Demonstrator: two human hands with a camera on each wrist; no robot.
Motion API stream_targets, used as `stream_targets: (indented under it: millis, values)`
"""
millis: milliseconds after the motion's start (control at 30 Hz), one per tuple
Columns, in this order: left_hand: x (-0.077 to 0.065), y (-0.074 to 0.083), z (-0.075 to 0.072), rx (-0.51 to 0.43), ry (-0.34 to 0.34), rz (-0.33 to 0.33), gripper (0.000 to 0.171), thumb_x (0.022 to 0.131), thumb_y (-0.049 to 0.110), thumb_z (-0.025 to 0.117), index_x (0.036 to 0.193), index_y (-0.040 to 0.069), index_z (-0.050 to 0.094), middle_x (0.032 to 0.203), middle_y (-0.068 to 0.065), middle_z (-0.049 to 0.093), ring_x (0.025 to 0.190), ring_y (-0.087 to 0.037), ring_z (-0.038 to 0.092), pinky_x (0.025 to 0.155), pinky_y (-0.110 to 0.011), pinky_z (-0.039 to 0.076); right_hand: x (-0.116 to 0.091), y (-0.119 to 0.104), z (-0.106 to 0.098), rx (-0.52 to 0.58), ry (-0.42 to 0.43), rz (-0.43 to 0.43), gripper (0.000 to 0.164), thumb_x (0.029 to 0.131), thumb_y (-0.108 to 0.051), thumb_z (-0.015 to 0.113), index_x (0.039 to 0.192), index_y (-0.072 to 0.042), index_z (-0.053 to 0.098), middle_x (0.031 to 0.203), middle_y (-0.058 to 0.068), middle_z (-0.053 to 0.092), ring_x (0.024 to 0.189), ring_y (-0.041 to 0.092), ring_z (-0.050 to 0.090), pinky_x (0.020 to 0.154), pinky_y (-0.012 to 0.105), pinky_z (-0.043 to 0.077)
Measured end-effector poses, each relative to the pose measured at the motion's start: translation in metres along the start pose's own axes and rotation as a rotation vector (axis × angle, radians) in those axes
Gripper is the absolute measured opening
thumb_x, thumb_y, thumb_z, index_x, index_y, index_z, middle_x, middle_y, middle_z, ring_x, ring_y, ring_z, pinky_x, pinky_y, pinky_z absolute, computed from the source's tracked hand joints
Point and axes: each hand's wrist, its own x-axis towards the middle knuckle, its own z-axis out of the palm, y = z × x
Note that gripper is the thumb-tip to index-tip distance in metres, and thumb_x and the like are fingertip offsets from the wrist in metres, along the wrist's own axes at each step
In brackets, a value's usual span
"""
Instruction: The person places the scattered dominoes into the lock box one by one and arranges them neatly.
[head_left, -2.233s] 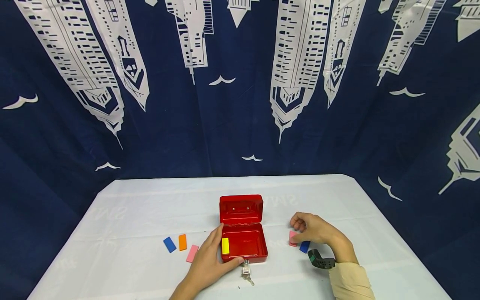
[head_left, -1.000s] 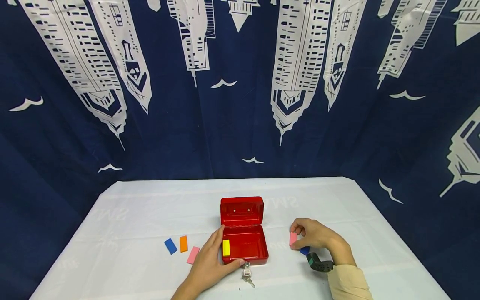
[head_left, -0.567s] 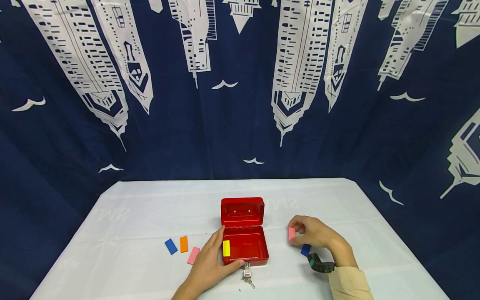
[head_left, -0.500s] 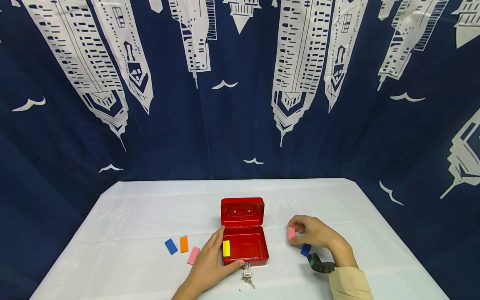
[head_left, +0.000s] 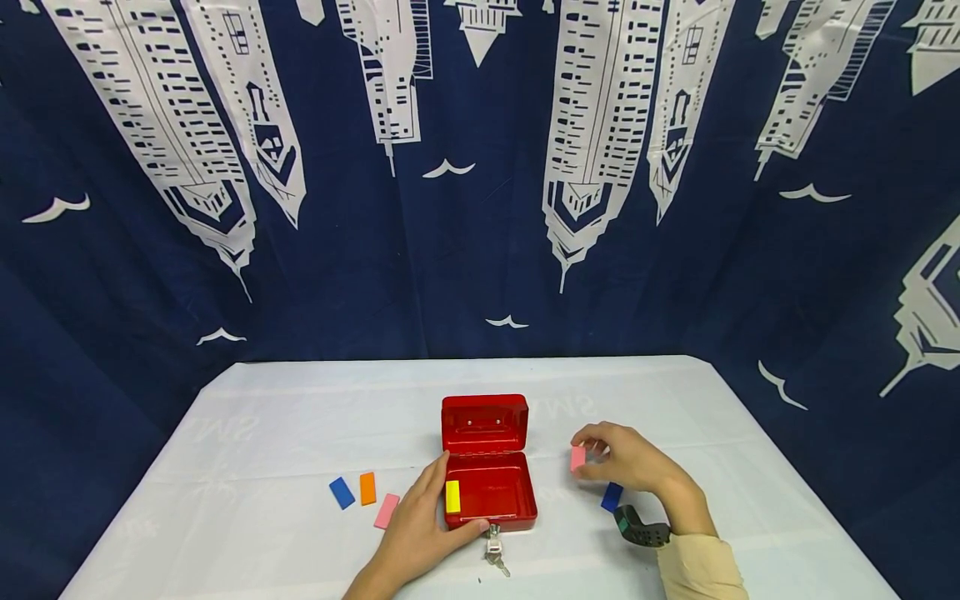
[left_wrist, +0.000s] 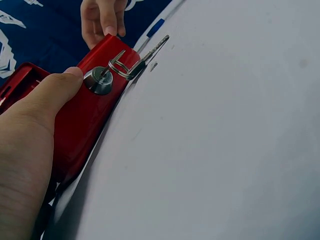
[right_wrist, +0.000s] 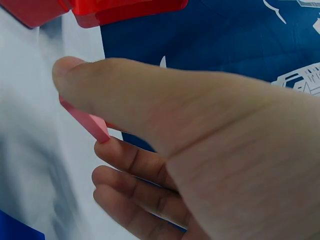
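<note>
A red cash box stands with its lid raised and a yellow block inside at the left. My left hand grips the box at its front left, fingers along the left side and thumb on the front near the lock. Keys hang from that lock. To the right of the box, my right hand pinches a pink block between thumb and fingers. In the right wrist view the thumb partly covers this pink block. A dark blue block lies near the right wrist.
Left of the box, a blue block, an orange block and another pink block lie on the white tablecloth. A dark blue printed curtain hangs behind the table. A black band is on the right wrist.
My right hand has taken hold of the pink block and moved it up and slightly left, away from the dark blue block. The left hand and the box have stayed in place.
</note>
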Motion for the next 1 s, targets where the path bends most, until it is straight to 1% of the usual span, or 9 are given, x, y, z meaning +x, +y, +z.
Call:
stream_targets:
  millis: [333, 533, 700, 1000]
  values:
    - [0.0, 0.0, 0.0, -0.007, -0.004, -0.008, 0.114, 0.076, 0.067, 0.079, 0.162, 0.009, 0.031, 0.16, -0.011, 0.043, 0.137, -0.036, 0.049, 0.091, -0.058, 0.059, 0.001, -0.007, -0.001, -0.022, 0.033, -0.043, 0.042, 0.081, -0.035, 0.088, 0.113, -0.013, 0.073, 0.096, -0.006, 0.065, 0.091, 0.015, 0.058, 0.08, 0.032, 0.054]
    - [0.001, 0.001, -0.001, -0.005, -0.007, -0.014, 0.114, 0.077, 0.067, 0.079, 0.162, 0.009, 0.032, 0.16, -0.011, 0.043, 0.137, -0.036, 0.049, 0.092, -0.058, 0.059, 0.003, -0.012, -0.001, -0.016, 0.046, -0.092, 0.041, 0.081, -0.033, 0.088, 0.113, -0.012, 0.073, 0.097, -0.008, 0.066, 0.09, 0.014, 0.06, 0.082, 0.034, 0.057]
    - [0.001, 0.002, -0.001, 0.0, -0.011, -0.022, 0.113, 0.077, 0.067, 0.079, 0.162, 0.009, 0.032, 0.16, -0.011, 0.042, 0.137, -0.036, 0.049, 0.092, -0.058, 0.059, 0.004, -0.017, 0.0, -0.024, 0.049, -0.117, 0.042, 0.082, -0.034, 0.088, 0.114, -0.012, 0.073, 0.099, -0.01, 0.066, 0.09, 0.014, 0.06, 0.083, 0.033, 0.058]
    - [0.0, 0.001, -0.001, 0.002, 0.0, -0.011, 0.113, 0.077, 0.068, 0.078, 0.161, 0.009, 0.032, 0.16, -0.01, 0.043, 0.136, -0.035, 0.049, 0.093, -0.058, 0.058, 0.006, -0.025, 0.006, -0.027, 0.059, -0.151, 0.044, 0.083, -0.039, 0.086, 0.116, -0.013, 0.074, 0.105, -0.008, 0.069, 0.092, 0.015, 0.061, 0.082, 0.031, 0.058]
